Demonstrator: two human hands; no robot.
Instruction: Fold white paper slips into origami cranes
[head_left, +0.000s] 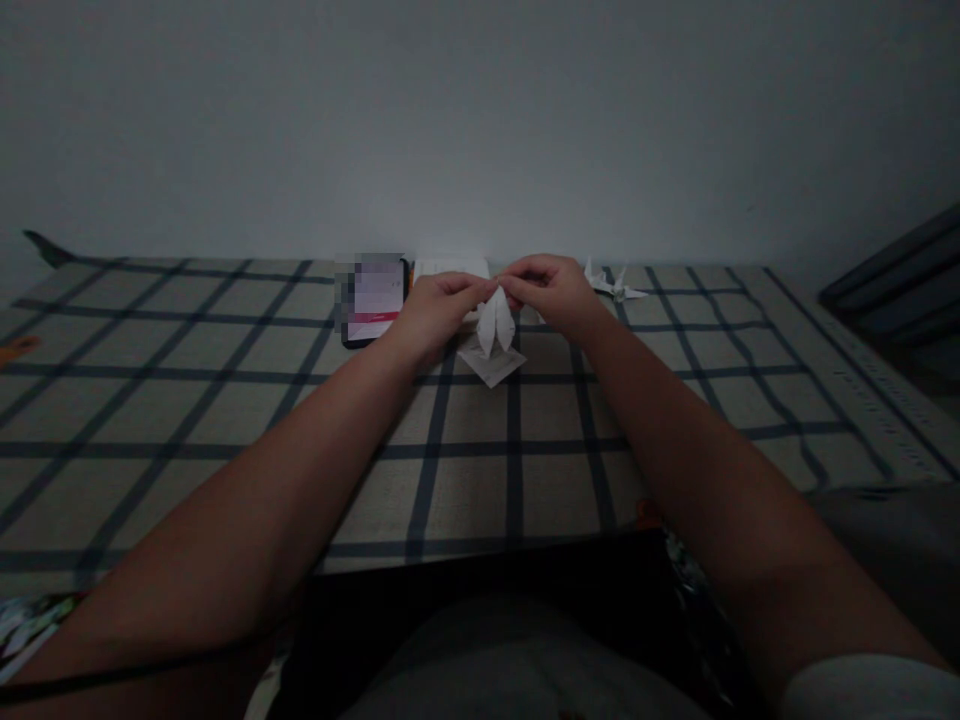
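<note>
My left hand (435, 312) and my right hand (551, 288) meet above a checked cloth (225, 400), both pinching the top of a partly folded white paper piece (495, 322) that hangs between them. The fingertips of both hands are pressed together on the paper's upper tip. Directly under it a small white paper square (493, 363) lies flat on the cloth.
A phone (373, 298) with a lit screen lies just left of my left hand. A stack of white paper (450, 268) sits behind the hands. A finished white paper crane (613, 285) stands to the right. A dark object (900, 280) lies at the far right edge.
</note>
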